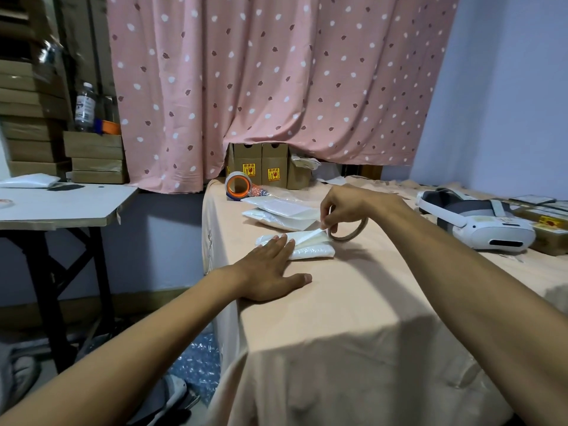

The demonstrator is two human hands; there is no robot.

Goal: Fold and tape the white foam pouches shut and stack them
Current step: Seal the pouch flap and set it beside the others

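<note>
Left hand flat on foam pouch; right hand tight around tape roll.

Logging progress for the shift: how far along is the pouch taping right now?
Done: two pouches lie stacked behind, though I cannot tell if they are taped. In hand: the left hand presses the folded pouch flat while the right hand holds a strip from the tape roll over it. Left: sticking the strip, stacking this pouch.
</note>
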